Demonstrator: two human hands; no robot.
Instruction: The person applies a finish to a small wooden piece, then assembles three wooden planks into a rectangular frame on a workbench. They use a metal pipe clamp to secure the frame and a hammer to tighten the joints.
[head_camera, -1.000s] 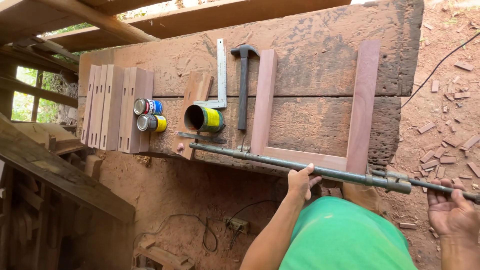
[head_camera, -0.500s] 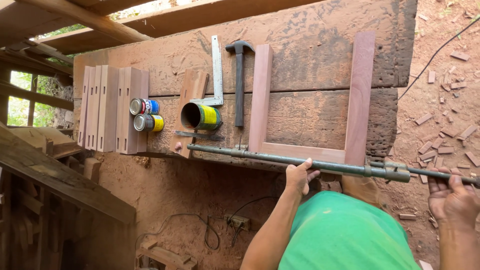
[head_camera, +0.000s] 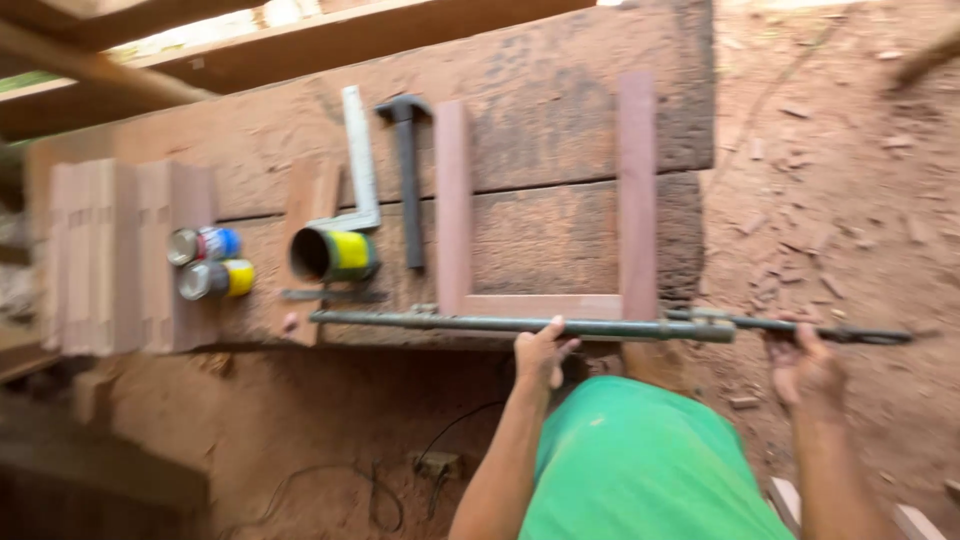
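Hands: L grip (head_camera: 541, 352) | R grip (head_camera: 803, 362) | both clamped on bar clamp (head_camera: 520, 324) (2 fists)

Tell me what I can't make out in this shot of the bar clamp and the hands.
Head view:
- Bar clamp: motion blur hides its screw and jaw details.
- Right hand: blurred; fingers' grip on the clamp end unclear.
- Left hand: fingertips hidden behind the bar.
- Cans: labels too blurred.
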